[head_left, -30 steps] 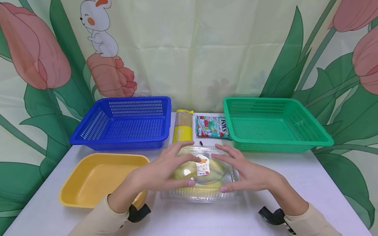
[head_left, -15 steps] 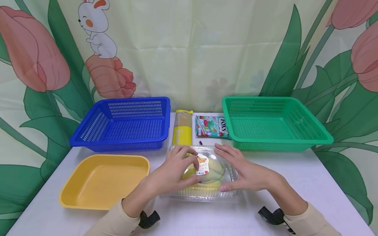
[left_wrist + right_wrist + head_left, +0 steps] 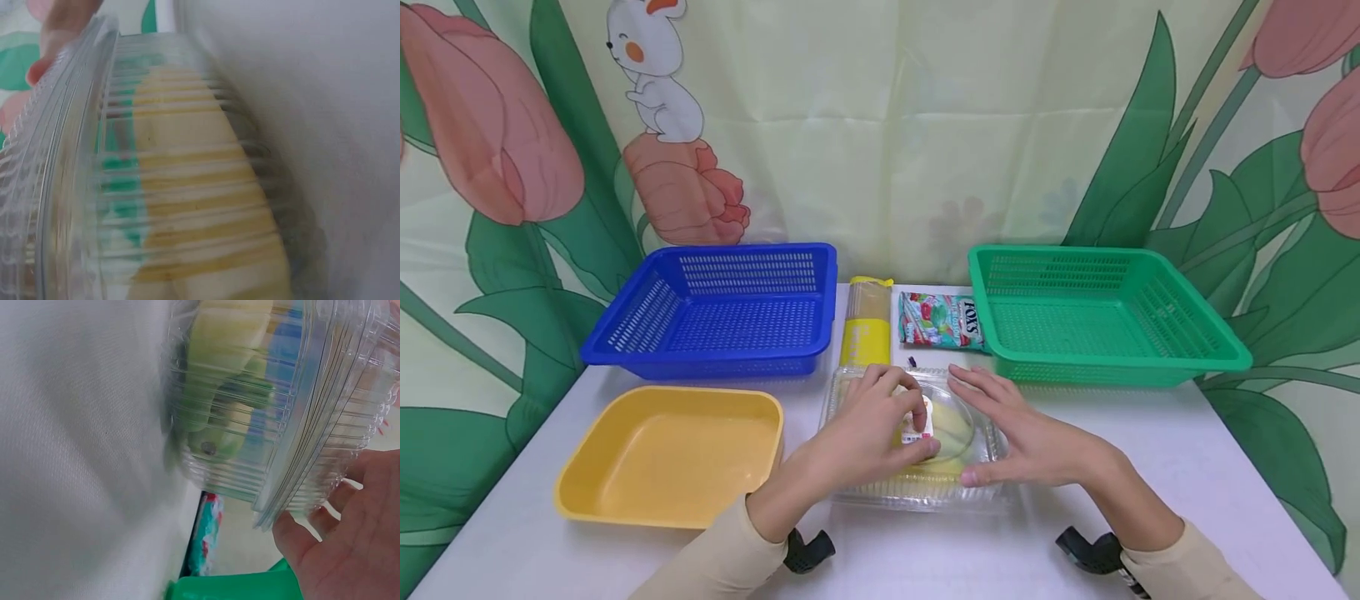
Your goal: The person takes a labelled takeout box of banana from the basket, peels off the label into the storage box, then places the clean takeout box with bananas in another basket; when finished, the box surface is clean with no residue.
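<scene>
Centrally, a clear lidded container (image 3: 953, 450) is being borne by the white tabletop (image 3: 925, 554), and yellow-green fruit (image 3: 194, 181) is being shown through its ribbed wall. Its longer axis is apparently being presented crosswise, from the person's left to right, so its two short sides are being flanked by the hands. By the left hand (image 3: 876, 429), the left part of the lid is being covered: the fingers are being held bent, the thumb is being pointed inward beside the white label (image 3: 927, 428), and whether anything is being pinched there cannot be told. By the right hand (image 3: 1024, 439), the right edge is being bordered with the fingers spread, the thumb being held at the rim. The container's middle is thus being approached more closely by the left hand, while only the outer right side is being met by the right one. Just beyond the far edge, a yellow packet (image 3: 866, 337) is being seen; to the left, a yellow tub (image 3: 670, 450) is being seen apart from the container.
</scene>
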`<state>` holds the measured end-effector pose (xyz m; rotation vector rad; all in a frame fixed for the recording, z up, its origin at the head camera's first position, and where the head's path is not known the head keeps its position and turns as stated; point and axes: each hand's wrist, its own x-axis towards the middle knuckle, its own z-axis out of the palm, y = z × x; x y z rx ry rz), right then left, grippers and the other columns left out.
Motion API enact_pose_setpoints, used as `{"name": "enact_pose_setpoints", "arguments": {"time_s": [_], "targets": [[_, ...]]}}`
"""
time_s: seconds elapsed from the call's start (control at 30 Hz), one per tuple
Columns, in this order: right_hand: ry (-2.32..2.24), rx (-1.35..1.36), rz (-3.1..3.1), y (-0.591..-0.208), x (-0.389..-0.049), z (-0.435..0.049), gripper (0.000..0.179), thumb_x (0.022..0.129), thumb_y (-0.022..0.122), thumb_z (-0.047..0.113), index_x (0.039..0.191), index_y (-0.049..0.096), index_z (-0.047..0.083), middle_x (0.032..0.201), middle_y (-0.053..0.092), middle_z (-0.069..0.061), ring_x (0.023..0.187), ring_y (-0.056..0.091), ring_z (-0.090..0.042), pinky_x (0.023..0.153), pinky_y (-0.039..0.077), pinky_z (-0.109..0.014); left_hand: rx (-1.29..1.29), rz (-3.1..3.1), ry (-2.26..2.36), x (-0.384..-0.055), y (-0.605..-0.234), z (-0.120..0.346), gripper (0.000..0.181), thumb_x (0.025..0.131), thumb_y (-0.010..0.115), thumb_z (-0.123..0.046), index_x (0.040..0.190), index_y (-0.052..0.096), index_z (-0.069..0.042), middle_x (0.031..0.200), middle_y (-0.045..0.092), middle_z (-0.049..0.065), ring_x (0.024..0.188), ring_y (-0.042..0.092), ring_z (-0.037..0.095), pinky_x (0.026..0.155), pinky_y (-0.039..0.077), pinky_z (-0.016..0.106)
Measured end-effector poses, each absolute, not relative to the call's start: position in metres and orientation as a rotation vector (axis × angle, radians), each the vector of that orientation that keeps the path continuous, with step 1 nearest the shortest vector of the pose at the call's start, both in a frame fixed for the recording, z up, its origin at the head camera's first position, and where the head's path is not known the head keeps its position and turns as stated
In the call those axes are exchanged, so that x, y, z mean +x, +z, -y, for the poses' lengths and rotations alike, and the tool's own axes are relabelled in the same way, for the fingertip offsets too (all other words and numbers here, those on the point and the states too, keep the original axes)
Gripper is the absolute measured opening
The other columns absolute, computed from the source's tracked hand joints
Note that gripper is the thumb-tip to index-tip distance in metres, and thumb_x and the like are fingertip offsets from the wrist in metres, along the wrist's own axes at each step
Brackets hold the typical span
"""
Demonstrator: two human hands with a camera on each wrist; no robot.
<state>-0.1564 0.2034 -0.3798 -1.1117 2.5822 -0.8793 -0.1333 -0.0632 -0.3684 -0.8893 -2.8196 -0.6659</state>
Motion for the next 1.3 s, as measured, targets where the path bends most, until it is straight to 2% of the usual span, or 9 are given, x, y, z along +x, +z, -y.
{"name": "enact_pose_setpoints", "arguments": {"time_s": [0.23, 0.43, 0.7, 0.93, 1.3], "targets": [[-0.856, -1.129, -2.561, -0.379, -0.161, -0.197, 0.107, 0.082, 0.081, 0.056, 0.165, 0.021, 0.027, 0.172, 0.013, -0.001, 0.155, 0.009, -0.033, 0.112, 0.035, -0.07, -0.827, 2.789, -0.674, -0.133, -0.37, 0.068, 0.012, 0.093, 0.07, -0.028, 0.082, 0.066, -0.027, 0.12, 0.063, -0.004, 0.124, 0.046, 0.022, 0.109, 0.038, 0.046], [-0.858, -1.112, -2.562, -0.379, -0.161, -0.199, 0.106, 0.082, 0.081, 0.057, 0.165, 0.021, 0.028, 0.172, 0.012, 0.0, 0.156, 0.008, -0.032, 0.113, 0.034, -0.069, -0.847, 2.808, -0.683, -0.134, -0.369, 0.069, 0.014, 0.094, 0.069, -0.029, 0.081, 0.065, -0.027, 0.123, 0.064, -0.002, 0.125, 0.046, 0.023, 0.108, 0.038, 0.047], [-0.888, -1.103, -2.562, -0.38, -0.156, -0.204, 0.106, 0.083, 0.081, 0.053, 0.165, 0.021, 0.024, 0.172, 0.013, -0.003, 0.155, 0.006, -0.037, 0.112, 0.03, -0.074, -0.878, 2.83, -0.726, -0.134, -0.37, 0.065, 0.012, 0.094, 0.067, -0.026, 0.082, 0.066, -0.026, 0.125, 0.063, -0.003, 0.126, 0.045, 0.021, 0.11, 0.037, 0.046], [-0.887, -1.104, -2.568, -0.381, -0.155, -0.205, 0.107, 0.083, 0.082, 0.054, 0.166, 0.021, 0.026, 0.172, 0.013, -0.002, 0.156, 0.005, -0.037, 0.112, 0.03, -0.074, -0.912, 2.811, -0.751, -0.134, -0.373, 0.064, 0.011, 0.095, 0.069, -0.025, 0.084, 0.066, -0.025, 0.125, 0.062, -0.001, 0.128, 0.044, 0.024, 0.108, 0.037, 0.049], [-0.908, -1.136, -2.569, -0.382, -0.156, -0.207, 0.107, 0.083, 0.082, 0.051, 0.166, 0.019, 0.026, 0.172, 0.013, -0.003, 0.156, 0.005, -0.037, 0.112, 0.027, -0.075, -0.949, 2.718, -0.813, -0.134, -0.371, 0.065, 0.011, 0.099, 0.065, -0.023, 0.087, 0.065, -0.024, 0.127, 0.061, -0.003, 0.127, 0.044, 0.022, 0.111, 0.036, 0.048]]}}
